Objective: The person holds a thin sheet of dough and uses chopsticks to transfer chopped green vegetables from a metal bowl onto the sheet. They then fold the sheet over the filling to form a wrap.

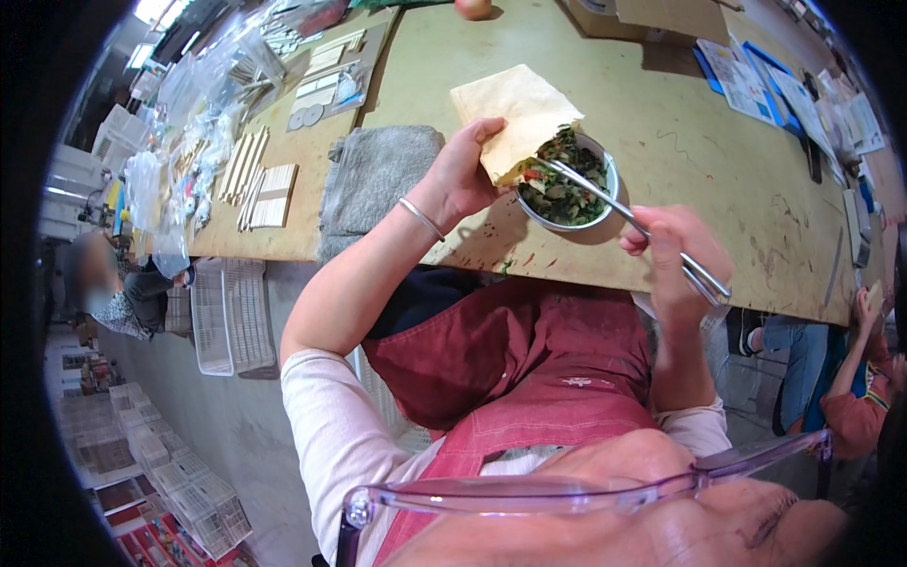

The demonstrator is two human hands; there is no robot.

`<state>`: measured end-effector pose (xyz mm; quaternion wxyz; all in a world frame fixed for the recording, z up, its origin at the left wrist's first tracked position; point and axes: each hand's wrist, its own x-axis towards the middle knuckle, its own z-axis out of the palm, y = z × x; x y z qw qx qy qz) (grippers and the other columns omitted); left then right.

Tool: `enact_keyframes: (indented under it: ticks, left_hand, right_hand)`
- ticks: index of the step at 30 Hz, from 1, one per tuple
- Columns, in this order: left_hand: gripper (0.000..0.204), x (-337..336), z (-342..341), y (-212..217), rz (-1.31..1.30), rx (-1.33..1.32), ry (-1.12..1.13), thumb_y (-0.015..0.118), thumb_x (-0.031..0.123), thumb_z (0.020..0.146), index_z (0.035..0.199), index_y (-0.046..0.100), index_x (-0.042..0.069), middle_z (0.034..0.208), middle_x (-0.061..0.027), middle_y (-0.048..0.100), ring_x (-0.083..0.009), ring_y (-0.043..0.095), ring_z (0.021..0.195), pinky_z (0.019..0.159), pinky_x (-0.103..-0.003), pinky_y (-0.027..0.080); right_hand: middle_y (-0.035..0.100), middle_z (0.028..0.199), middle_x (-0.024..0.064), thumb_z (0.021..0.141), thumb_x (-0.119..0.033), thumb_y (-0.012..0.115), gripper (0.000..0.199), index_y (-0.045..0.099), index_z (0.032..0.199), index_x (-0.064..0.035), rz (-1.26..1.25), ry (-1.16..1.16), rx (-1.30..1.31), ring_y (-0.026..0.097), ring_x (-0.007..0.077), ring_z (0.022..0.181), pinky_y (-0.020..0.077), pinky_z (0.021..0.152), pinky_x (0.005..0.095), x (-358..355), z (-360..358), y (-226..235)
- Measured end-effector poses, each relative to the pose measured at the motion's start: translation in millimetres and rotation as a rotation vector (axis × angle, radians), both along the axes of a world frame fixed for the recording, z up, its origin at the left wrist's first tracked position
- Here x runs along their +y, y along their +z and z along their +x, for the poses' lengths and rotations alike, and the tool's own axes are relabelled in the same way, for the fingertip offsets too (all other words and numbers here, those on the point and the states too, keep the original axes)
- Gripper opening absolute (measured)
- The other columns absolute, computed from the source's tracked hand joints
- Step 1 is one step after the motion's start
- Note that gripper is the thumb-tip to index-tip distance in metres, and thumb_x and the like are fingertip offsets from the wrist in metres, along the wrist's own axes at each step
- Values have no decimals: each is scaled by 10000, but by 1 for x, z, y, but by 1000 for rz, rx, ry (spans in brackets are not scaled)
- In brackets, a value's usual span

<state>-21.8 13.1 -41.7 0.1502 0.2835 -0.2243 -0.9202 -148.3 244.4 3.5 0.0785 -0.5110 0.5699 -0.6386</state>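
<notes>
My left hand (465,170) grips a pale, flat piece of bread (518,111), folded or split like a pocket, and tilts it over the bowl. Chopped green vegetables with red bits (559,184) fill the white bowl (611,180), which stands on the table near its front edge. In my right hand (682,260) is a pair of metal chopsticks (614,205). Their tips reach to the bread's opening, at the edge of the greens. Bread and left fingers cover the bowl's left side.
A folded grey towel (378,175) lies left of the bowl. Farther left are bundles of wooden sticks (269,197) and plastic bags (179,123). A cardboard box (661,21) and blue trays with papers (756,80) sit at the far right. White crates (230,317) stand below the table; other people sit at both sides.
</notes>
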Motion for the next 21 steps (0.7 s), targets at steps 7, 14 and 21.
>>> enact_keyframes:
  ticks: [7, 14, 21]
  left_hand:
    - [377, 2, -3, -3, -58, -36, 10, 447, 298, 983, 1233, 524, 27, 1123, -122, 648, -240, 662, 932, 732, -364, 565]
    - [386, -2, -1, -7, 4, 28, 1, 440, 304, 986, 1237, 513, 20, 1112, -132, 650, -253, 665, 920, 710, -354, 581]
    - [376, 5, -4, 4, 2, -54, 19, 460, 328, 974, 1207, 525, 39, 1053, -119, 664, -234, 679, 808, 597, -313, 582]
  right_hand:
    - [638, 759, 135, 858, -24, 670, 79, 680, 922, 22, -13, 139, 314, 623, 234, 658, 479, 605, 312, -17, 8, 18]
    - [617, 718, 117, 922, -120, 559, 237, 664, 885, 90, 87, 74, 159, 576, 159, 613, 455, 574, 270, -1, -9, 45]
    - [635, 723, 101, 926, -108, 589, 201, 678, 897, 69, 113, 28, 60, 602, 145, 614, 479, 561, 244, 4, -13, 35]
